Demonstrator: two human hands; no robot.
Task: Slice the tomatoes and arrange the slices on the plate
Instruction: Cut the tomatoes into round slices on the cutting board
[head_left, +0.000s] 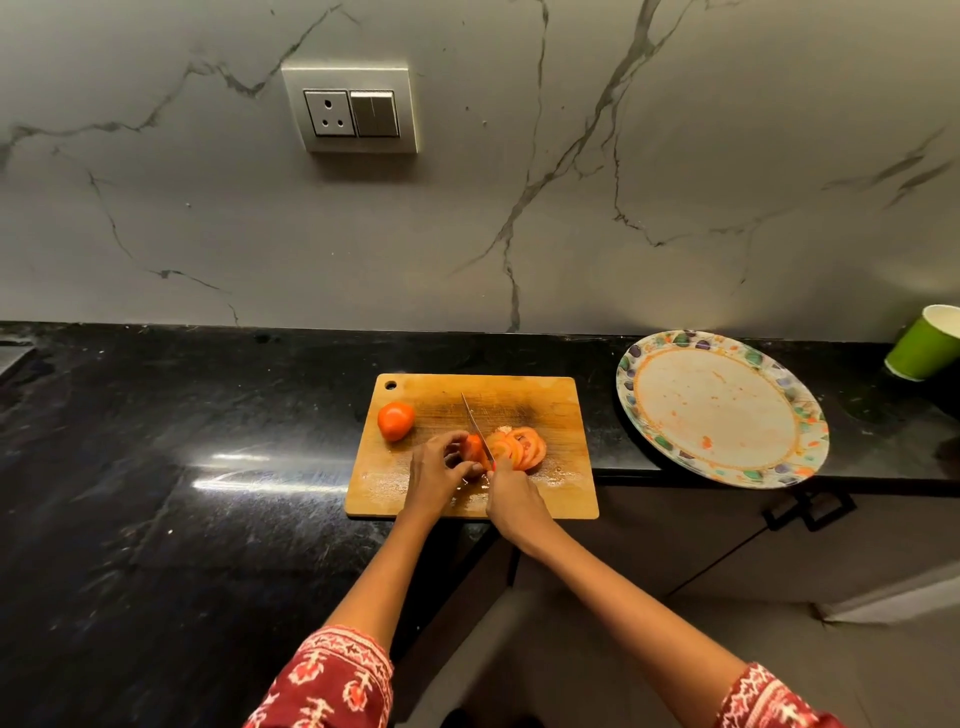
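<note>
The cut tomato sits near the middle of the board, held by the left hand, whose fingers curl round it in a firm grip. The knife stands on it, blade pointing away from the person, and the right hand is closed round the handle (only a red bit of it shows). Just right of the blade, the slices lie overlapping in a row on the board. A whole tomato rests near the board's far left corner, well apart from the hands. The board lies on the black desk. To its right is the plate, smeared with juice and holding no slices. A green cup stands beyond the plate by the wall.
</note>
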